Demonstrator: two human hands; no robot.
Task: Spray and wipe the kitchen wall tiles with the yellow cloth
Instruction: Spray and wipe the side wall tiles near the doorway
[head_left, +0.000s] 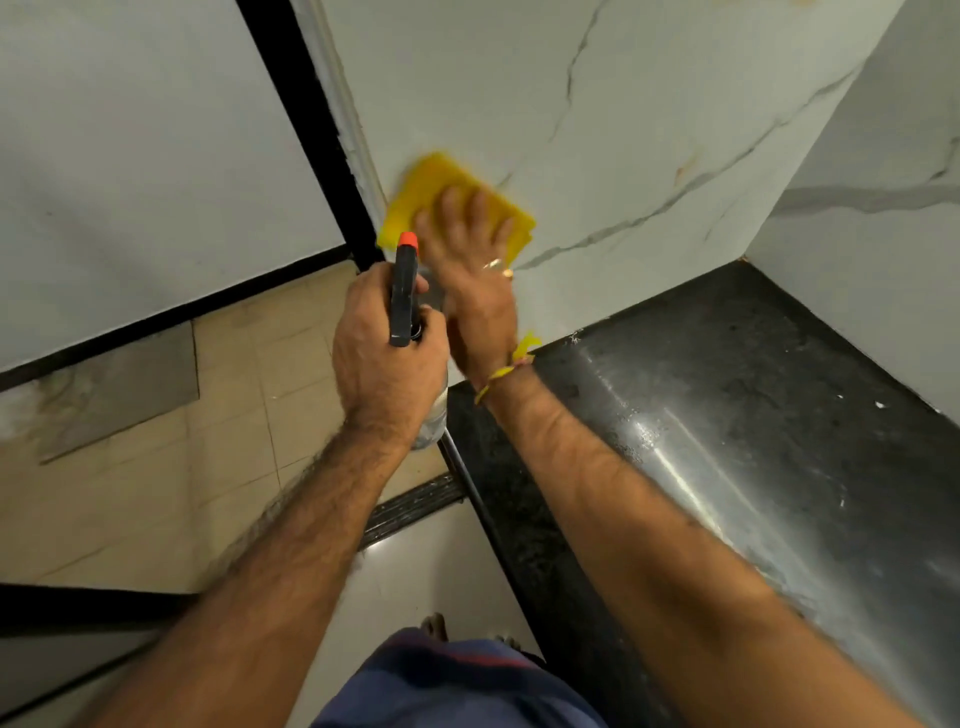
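The yellow cloth (441, 182) lies flat against the white marble-veined wall tiles (649, 130), near the wall's left edge just above counter height. My right hand (470, 260) presses it to the tile with straight, spread fingers; the hand and cloth are blurred. My left hand (382, 348) grips a spray bottle (404, 291) with a black head and an orange nozzle tip, held upright right beside my right hand, nozzle toward the wall. The bottle's clear body shows below my left fist.
A dark polished stone counter (753, 415) runs along the wall's base to the right, ending in a corner with a second tiled wall (883, 234). A black door frame (311, 140) borders the wall on the left. Beige floor tiles (208, 441) lie below.
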